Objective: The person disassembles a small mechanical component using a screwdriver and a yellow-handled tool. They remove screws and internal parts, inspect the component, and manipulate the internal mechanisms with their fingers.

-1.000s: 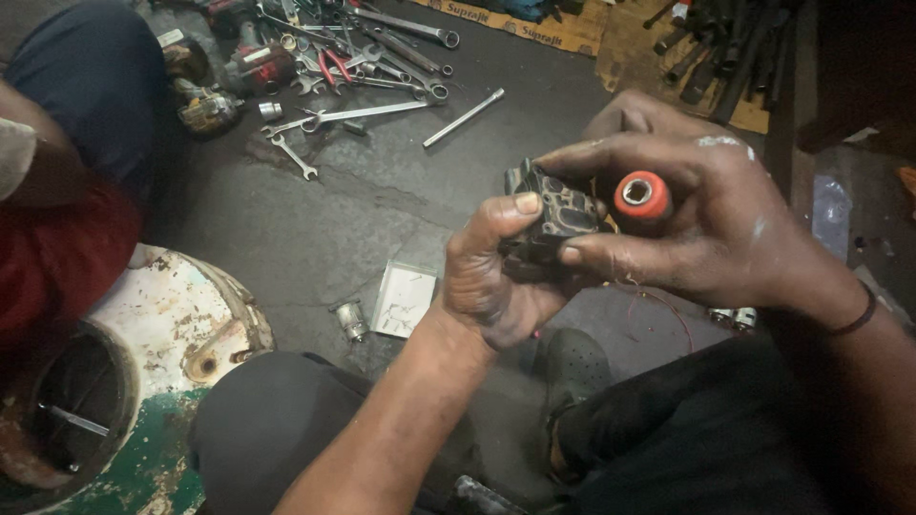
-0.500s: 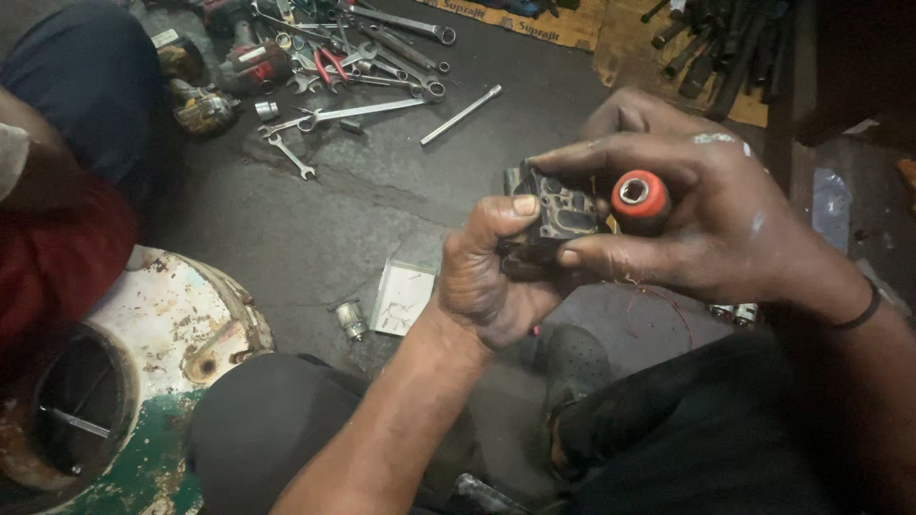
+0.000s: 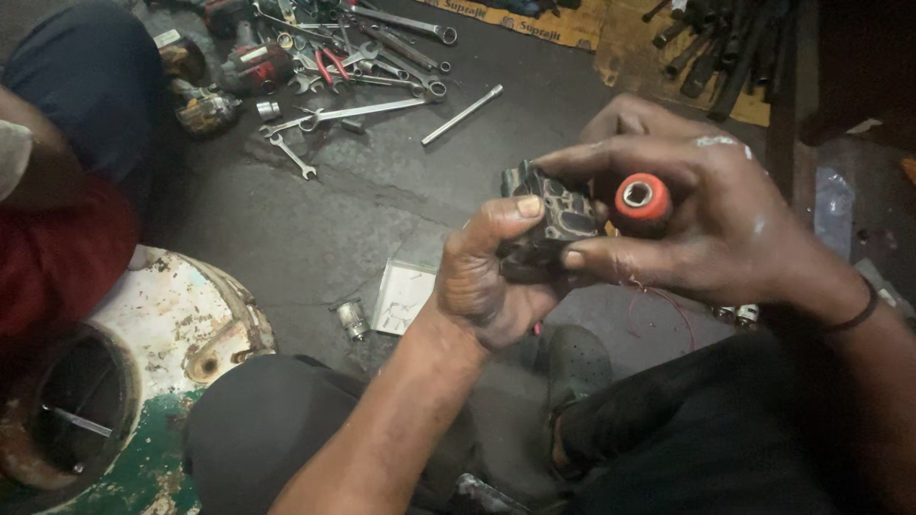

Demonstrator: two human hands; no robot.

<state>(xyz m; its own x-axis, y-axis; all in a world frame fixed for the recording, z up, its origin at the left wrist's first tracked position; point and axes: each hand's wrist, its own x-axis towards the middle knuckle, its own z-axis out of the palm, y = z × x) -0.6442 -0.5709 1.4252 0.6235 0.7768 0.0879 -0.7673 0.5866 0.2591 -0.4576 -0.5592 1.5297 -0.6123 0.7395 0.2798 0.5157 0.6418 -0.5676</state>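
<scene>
1. At about nine o'clock sat a co-worker's dark trouser leg [image 3: 91, 86] and red cloth, above a rusty white-and-green drum [image 3: 162, 324] with a round opening, at seven o'clock. Neither hand touched it.
2. At eleven o'clock a heap of spanners and pliers [image 3: 334, 81] lay on the dark floor [image 3: 382, 210], well apart from the hands; one loose steel rod [image 3: 463, 114] lay at its right edge. None of these tools was in use.
3. Just left of centre, a small white packet [image 3: 403, 298] and a little metal cylinder [image 3: 352, 319] lay on the floor beside the left wrist.
4. The left hand [image 3: 487, 281] was at centre, its grip clamped on the small black engine part [image 3: 558, 224], thumb pressed on its upper face.
5. The black part was held in the air between both hands, above the person's lap, off the floor.
6. The right hand [image 3: 716, 229], at three o'clock, was closed around a red-handled tool [image 3: 639, 198], its fingers also steadying the part. The tool's tip was hidden.
7. Judged from this, work on the part looked to be in the middle: it was in hand with the tool against it, and not set down or fitted anywhere.
</scene>
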